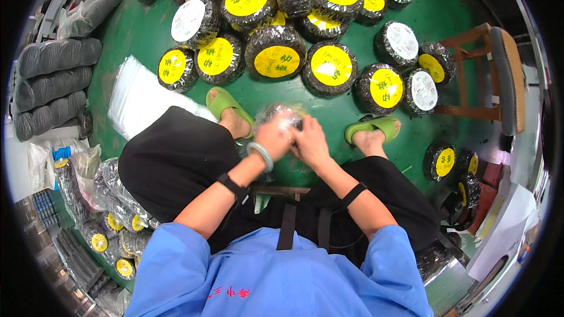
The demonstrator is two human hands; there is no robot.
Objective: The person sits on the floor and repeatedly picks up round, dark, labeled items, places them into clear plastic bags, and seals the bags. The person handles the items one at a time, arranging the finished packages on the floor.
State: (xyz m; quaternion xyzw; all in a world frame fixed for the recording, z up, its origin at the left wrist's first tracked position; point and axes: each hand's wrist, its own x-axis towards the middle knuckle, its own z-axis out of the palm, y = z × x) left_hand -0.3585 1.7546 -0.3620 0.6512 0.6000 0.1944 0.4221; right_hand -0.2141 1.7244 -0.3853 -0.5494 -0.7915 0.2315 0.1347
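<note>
My left hand (275, 136), with a pale bangle at its wrist, is blurred and grips the clear plastic wrap around a round dark bundle (280, 109). Touching the same bundle from the other side is my right hand (309, 141), its fingers bent near the left ones. The bundle hangs between my knees, over the green floor; its underside is hidden by the hands. In front of it lie dark round bundles wrapped in clear film, some with yellow labels (276, 61) and others with white labels (188, 20). The labels bear writing.
Flat clear plastic bags (136, 97) lie beside my left foot. Long dark wrapped rolls (57, 57) are stacked at the left, with more labelled rolls (99, 242) below. A wooden chair (495, 75) stands at the right, near several bundles (439, 160).
</note>
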